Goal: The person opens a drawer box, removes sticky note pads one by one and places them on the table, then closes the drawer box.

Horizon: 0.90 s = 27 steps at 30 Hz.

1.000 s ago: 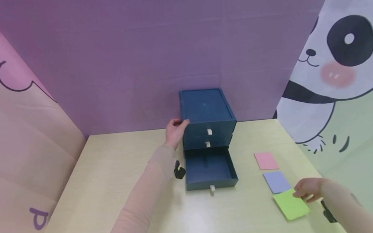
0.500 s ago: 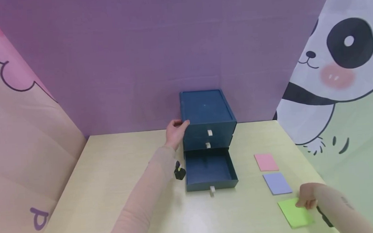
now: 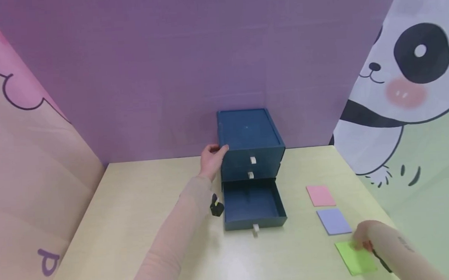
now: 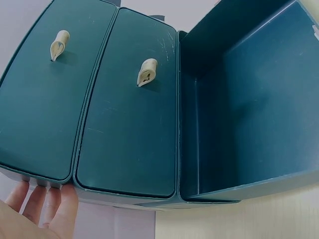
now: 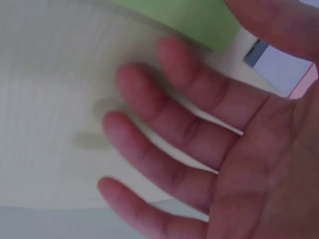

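Note:
My left hand (image 3: 211,161) rests against the left side of a dark blue drawer cabinet (image 3: 249,128), its fairly straight fingers touching the side wall in the left wrist view. The bottom drawer (image 4: 269,99) is pulled out, and its floor is bare. The upper two drawers are closed, each with a small pale pull tab (image 4: 148,72). At the right, my right hand (image 3: 366,236) is over the edge of a lime green square of paper (image 3: 355,259). The right wrist view shows its fingers (image 5: 144,94) loosely spread beside the green paper (image 5: 184,20), gripping nothing.
Behind the green square lie a blue-violet paper square (image 3: 334,221) and a pink one (image 3: 321,195), in a row on the pale wooden table (image 3: 148,202). A purple backdrop (image 3: 150,76) stands right behind the cabinet. Printed cloth (image 3: 403,98) borders the right side.
The green paper, pinched by the right hand, came down toward me and flat onto the table. The right fingers have since let go. My left hand has stayed at the cabinet.

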{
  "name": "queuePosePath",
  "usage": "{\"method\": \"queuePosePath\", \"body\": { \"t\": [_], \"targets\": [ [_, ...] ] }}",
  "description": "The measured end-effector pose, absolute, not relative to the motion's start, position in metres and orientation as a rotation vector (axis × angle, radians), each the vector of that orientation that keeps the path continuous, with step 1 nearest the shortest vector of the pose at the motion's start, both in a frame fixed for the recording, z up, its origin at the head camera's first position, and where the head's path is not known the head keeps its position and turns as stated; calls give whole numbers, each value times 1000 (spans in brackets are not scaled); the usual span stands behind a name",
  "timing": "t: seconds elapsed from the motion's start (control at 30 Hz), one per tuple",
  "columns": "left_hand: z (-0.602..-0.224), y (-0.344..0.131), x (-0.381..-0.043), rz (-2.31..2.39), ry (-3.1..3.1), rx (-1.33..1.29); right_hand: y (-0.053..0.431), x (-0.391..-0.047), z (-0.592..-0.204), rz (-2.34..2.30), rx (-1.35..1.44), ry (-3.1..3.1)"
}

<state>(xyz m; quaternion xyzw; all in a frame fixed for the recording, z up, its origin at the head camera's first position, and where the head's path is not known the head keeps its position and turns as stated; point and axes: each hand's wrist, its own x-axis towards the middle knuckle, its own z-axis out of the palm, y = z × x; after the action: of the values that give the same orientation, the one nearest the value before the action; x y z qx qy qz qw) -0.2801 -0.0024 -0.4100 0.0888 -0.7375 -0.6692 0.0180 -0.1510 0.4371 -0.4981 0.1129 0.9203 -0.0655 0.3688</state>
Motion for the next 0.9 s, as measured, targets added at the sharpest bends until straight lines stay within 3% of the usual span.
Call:
{"method": "queuePosePath", "body": {
  "t": [0.17, 0.37, 0.9],
  "targets": [
    [-410, -1, -280, -2086, -2276, 260, 435, -156, -489, -130, 455, 2370],
    [-412, -1, -282, -2074, -2261, 267, 418, -159, -455, -310, 194, 2449],
    [-415, -1, -285, -2071, -2270, 271, 374, -188, -451, -868, -27, 2561]
  ]
}}
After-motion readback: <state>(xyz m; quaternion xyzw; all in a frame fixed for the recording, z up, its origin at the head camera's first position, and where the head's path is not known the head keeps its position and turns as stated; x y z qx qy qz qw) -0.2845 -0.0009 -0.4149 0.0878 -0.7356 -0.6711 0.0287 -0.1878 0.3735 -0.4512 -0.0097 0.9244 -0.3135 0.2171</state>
